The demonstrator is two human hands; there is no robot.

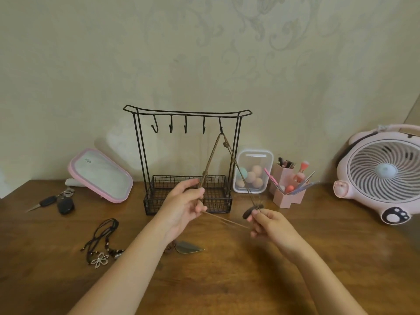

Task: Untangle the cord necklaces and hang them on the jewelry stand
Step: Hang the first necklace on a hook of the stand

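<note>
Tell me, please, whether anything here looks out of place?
Yes: black cord necklaces with a silver flower pendant lie tangled on the wooden table, left. The brown cord necklace loops the rightmost hook of the black wire stand, yet the left hand and right hand pull it taut.

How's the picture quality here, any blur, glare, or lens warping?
Head view: soft, even light, only faint shadows on the wall behind the jewelry stand; wide-angle warping bows the table edge and stretches the pink fan; slight overall softness, yet the brown cord necklace is traceable; no strong glare.
</note>
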